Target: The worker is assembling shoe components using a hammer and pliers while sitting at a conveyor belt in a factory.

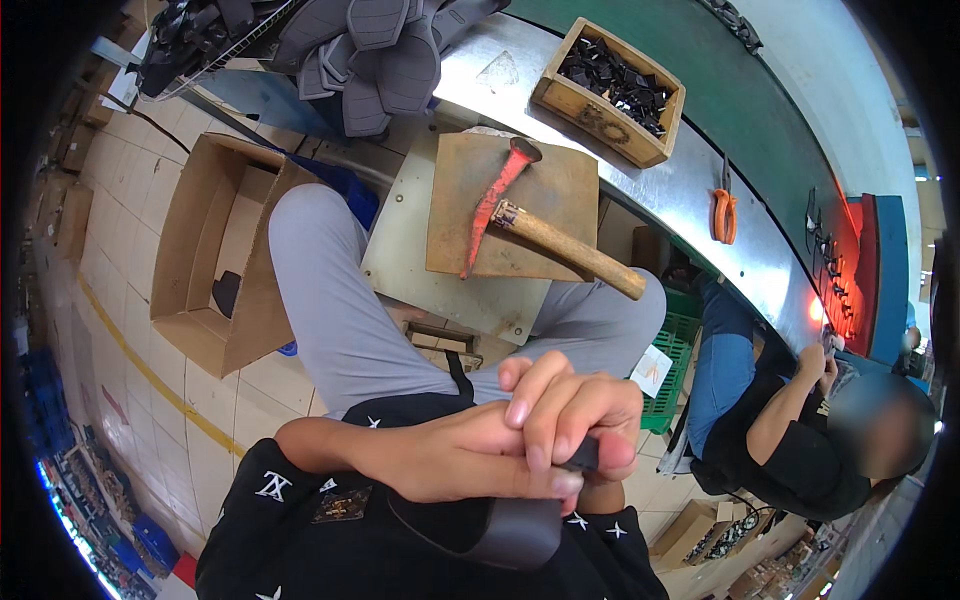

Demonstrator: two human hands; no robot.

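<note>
Close to my chest, my left hand and my right hand are pressed together, fingers overlapping. Between them they grip a dark, smooth strap-like piece; its curved part hangs below the fingers. A small black end of it seems to show between the fingertips, but most of the gripped part is hidden. Beyond my hands, a hammer with a red head and wooden handle lies on a brown square board. That board rests on a pale stand between my knees.
On the metal bench stand a wooden box of small black parts and an orange-handled cutting tool. Dark grey shaped pads hang at upper left. A cardboard box is left of my leg. A co-worker sits at right.
</note>
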